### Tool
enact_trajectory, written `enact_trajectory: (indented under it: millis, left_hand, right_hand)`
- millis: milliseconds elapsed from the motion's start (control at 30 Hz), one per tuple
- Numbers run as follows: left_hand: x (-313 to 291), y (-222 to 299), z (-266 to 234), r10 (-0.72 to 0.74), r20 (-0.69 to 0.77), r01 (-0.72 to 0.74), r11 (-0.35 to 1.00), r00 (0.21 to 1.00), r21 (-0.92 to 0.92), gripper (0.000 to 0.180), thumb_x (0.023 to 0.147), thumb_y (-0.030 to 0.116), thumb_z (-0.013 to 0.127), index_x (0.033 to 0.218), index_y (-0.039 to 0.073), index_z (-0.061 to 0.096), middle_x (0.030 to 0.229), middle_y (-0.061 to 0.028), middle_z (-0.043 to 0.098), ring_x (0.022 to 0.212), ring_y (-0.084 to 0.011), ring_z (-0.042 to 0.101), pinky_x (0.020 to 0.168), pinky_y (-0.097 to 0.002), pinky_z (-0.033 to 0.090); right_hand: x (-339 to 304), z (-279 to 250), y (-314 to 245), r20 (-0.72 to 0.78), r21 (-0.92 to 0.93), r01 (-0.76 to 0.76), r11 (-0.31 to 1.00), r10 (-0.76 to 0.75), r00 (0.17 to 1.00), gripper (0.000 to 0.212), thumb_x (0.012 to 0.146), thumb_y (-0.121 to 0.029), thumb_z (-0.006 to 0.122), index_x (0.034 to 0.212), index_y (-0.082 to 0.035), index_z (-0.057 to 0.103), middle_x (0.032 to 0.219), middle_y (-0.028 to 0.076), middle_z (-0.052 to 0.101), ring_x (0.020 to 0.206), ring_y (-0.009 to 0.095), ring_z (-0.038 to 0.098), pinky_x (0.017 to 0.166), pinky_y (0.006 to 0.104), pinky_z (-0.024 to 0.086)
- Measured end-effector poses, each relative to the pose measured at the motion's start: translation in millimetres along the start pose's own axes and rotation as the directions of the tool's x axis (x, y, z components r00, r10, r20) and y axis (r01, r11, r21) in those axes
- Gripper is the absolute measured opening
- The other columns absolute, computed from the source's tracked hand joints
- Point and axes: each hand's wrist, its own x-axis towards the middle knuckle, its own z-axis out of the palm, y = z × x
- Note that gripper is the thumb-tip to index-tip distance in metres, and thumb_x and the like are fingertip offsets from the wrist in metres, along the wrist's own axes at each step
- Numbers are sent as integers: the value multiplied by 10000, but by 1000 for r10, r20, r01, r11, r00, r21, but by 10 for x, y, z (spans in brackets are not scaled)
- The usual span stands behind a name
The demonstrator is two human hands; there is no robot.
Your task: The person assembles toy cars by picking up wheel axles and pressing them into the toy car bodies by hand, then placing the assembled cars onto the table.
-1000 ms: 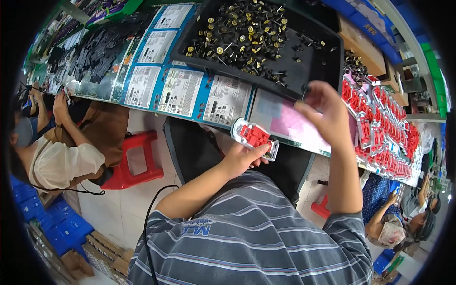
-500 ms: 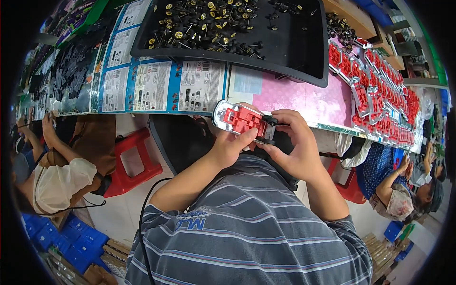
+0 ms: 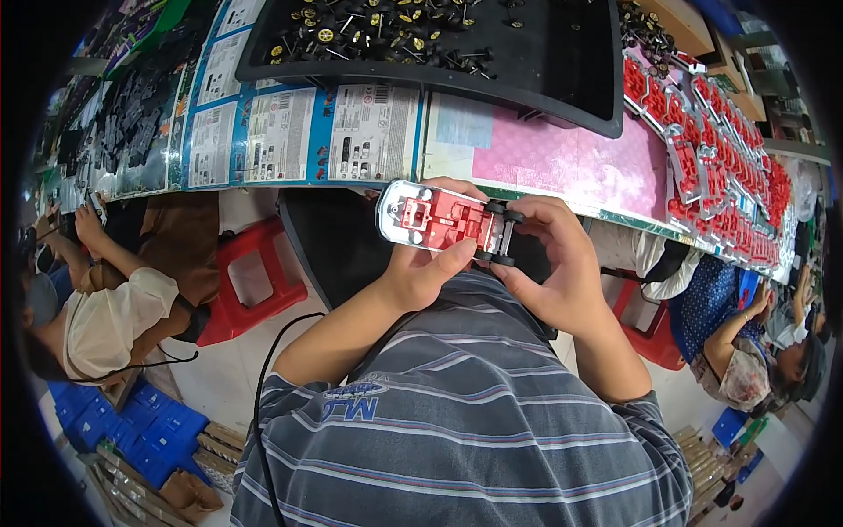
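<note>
Upside down in front of my chest is a toy car body with a red underside and a silver-white rim. My left hand grips it, thumb across the red part and fingers beneath. At the car's right end sits a wheel axle with black wheels. My right hand has that axle between thumb and fingertips, pressed at the wheels on both sides. Whether the axle is fully seated in the body cannot be made out.
A black tray of loose wheel axles stands on the table. Rows of red car bodies lie right, dark parts left. Printed card sheets cover the table's middle-left. Red stools and other people flank me.
The car and both hands have shifted slightly, the car a little to the left. The table and tray appear higher in the picture. Both hands keep their hold.
</note>
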Motion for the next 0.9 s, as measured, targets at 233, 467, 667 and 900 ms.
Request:
enact_trajectory:
  millis: [233,467,667,900]
  left_hand:
    - [-29,-61,32,-7,-6,7,999,1000,-51,570,928,256,678,1351,4,389,1321,-137,499,973,-129,634,650,-229,548]
    - [-29,-57,15,-4,3,4,1000,1000,-4,572,931,261,676,1351,1,386,1323,-142,494,974,-138,636,653,-233,551]
    - [-36,-61,-16,-14,13,14,1000,1000,-10,570,933,258,676,1356,10,385,1325,-141,497,975,-136,636,650,-228,550]
    - [-41,-22,16,-49,30,50,998,998,-43,607,939,227,677,1418,42,352,1359,-135,494,1115,-169,600,825,-282,557]
  right_hand:
    - [-47,-21,15,-12,45,0,999,0,1000,607,696,-18,837,1236,4,560,1177,164,594,997,265,659,873,358,567]
    - [-49,3,47,-17,56,1,998,0,1000,603,692,-15,836,1230,4,564,1172,163,596,985,259,658,870,356,566]
    - [-26,-10,16,0,13,-11,1000,11,1000,606,685,-35,844,1225,5,571,1155,159,608,990,263,652,870,354,554]
    - [113,-120,-116,-36,-77,87,993,-90,995,587,680,-97,872,1180,6,584,1122,160,616,998,275,626,882,363,516]
